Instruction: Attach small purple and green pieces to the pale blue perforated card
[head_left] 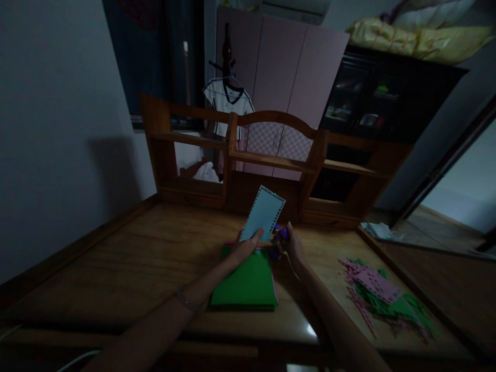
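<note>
My left hand (248, 245) is closed on a light blue card (264, 209), its thumb lying flat on the front. Dark square marks or holes run along the card's borders. To its right, my right hand (295, 247) is closed around a small purple object (282, 234) beside the card's lower right edge. Dim light and the fingers hide what kind of object this is. Beneath my left hand, a stack of green sheets (246, 284) lies on the table, with pink showing at its edges.
On the wooden table (116, 258), a heap of green and pink strips (382, 294) lies at the right, with a pink dotted piece (375, 283) on top. A low wooden shelf unit (271, 157) stands along the back. A wall borders the left side.
</note>
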### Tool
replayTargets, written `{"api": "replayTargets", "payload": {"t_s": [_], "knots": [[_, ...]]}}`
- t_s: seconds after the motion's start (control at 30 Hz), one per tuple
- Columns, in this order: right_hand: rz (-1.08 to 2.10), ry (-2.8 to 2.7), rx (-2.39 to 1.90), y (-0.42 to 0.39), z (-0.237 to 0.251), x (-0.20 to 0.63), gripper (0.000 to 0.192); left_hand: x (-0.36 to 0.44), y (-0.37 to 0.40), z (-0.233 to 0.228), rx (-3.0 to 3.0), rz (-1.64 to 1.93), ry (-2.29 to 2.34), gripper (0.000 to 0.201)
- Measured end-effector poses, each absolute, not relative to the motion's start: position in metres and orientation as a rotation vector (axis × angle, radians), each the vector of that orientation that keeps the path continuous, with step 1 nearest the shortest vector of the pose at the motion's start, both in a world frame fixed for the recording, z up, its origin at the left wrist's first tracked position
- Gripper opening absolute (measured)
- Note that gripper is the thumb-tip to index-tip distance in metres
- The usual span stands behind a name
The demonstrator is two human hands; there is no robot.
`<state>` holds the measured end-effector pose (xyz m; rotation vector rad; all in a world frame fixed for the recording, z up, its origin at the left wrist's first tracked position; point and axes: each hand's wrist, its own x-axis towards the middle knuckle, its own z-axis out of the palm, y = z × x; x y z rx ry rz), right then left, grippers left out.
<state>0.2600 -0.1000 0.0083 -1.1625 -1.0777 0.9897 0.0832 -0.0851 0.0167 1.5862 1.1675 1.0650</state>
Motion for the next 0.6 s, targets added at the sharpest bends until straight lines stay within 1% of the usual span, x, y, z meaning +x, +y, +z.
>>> {"api": "replayTargets", "payload": {"t_s": [0.1,0.27,0.6], "knots": [[1.082,-0.989,-1.140,-0.0978,0.0064,0.2615,0.066,0.0826,-0.0857,0.0161,1.622,1.062,1.134,0.047],[1.218,-0.936,-1.046,-0.0968,0.0053,0.2614,0.065,0.0829,-0.0864,0.0170,1.585,1.043,1.184,0.050],[1.312,-0.943,-1.038,-0.1004,0.0088,0.2588,0.064,0.0840,-0.0831,0.0107,1.619,1.069,1.137,0.053]]}}
